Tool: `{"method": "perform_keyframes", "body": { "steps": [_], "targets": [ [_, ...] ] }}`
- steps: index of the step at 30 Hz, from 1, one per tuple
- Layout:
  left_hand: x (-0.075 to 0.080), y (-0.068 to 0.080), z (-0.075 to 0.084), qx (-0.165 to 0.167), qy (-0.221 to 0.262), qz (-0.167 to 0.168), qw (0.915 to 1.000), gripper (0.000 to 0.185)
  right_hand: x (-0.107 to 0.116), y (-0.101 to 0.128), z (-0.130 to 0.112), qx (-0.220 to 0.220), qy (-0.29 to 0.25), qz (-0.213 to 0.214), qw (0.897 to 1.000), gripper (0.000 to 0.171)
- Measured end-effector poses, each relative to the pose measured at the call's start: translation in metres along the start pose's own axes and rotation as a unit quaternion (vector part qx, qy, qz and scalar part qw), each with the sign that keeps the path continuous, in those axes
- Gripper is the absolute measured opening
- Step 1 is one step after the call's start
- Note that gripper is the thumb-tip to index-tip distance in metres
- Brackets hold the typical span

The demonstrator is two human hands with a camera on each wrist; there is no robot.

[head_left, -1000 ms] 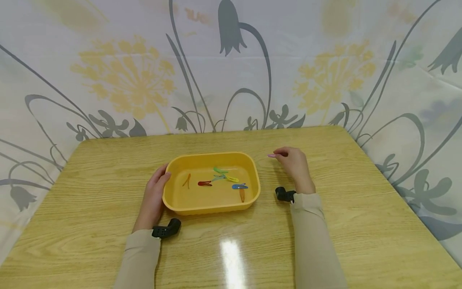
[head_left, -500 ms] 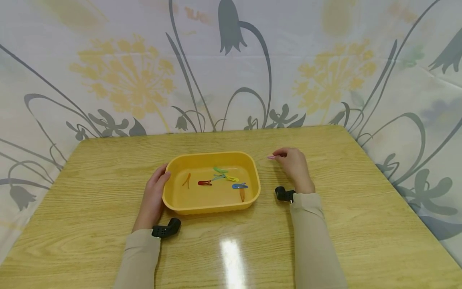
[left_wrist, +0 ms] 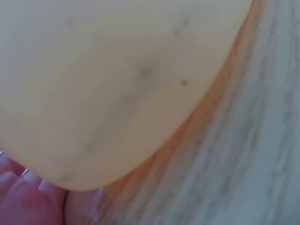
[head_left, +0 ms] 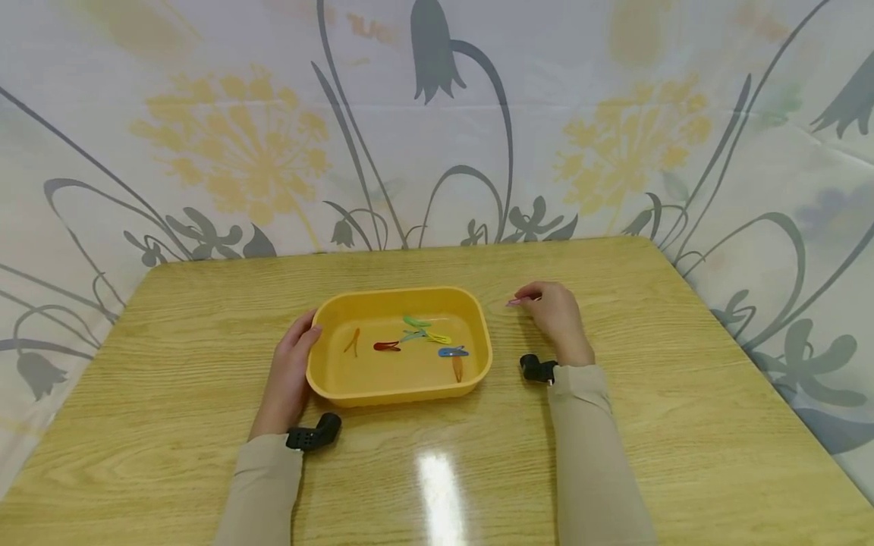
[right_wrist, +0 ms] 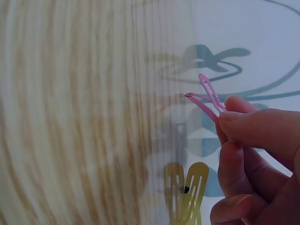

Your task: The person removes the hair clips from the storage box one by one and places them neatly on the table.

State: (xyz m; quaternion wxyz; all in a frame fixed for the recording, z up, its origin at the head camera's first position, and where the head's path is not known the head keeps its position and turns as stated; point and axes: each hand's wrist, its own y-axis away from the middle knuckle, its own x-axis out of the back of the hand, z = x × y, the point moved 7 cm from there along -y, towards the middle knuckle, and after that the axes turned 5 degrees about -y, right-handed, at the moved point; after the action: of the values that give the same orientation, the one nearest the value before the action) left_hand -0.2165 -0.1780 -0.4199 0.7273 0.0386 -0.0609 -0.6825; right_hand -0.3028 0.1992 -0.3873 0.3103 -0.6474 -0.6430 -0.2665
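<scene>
A small pink metal snap hair clip is pinched between the thumb and fingers of the right hand, its two prongs sprung apart and sticking out past the fingertips. In the head view the same clip is held just above the table, to the right of a yellow rectangular plastic tray with rounded corners and apart from its rim. The right wrist view also shows a yellow snap hair clip lying open on the table just beside that hand.

The left hand rests flat against the tray's left side, fingers relaxed along the wall and the thumb at the rim, holding nothing; the left wrist view is filled by the tray's blurred yellow wall.

Inside the tray lie several more snap clips: an orange one at the left, a red one in the middle, a green one and a yellow one toward the back, a blue one at the right with another orange one just below it.

All this sits on a light wood-grain table, backed by a white curtain printed with grey and yellow flowers
</scene>
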Motion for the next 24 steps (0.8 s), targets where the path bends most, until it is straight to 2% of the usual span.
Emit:
{"method": "perform_keyframes", "body": {
  "steps": [8, 24],
  "targets": [
    [-0.0007, -0.0004, -0.0009, 0.001, 0.006, 0.0, 1.0, 0.048, -0.0038, 0.0038, 0.0063, -0.033, -0.014, -0.015, 0.999, 0.023],
    [0.0003, 0.0, -0.0003, -0.001, 0.006, -0.002, 1.0, 0.048, -0.0039, 0.0047, 0.007, -0.042, -0.005, -0.009, 0.999, 0.027]
  ]
}}
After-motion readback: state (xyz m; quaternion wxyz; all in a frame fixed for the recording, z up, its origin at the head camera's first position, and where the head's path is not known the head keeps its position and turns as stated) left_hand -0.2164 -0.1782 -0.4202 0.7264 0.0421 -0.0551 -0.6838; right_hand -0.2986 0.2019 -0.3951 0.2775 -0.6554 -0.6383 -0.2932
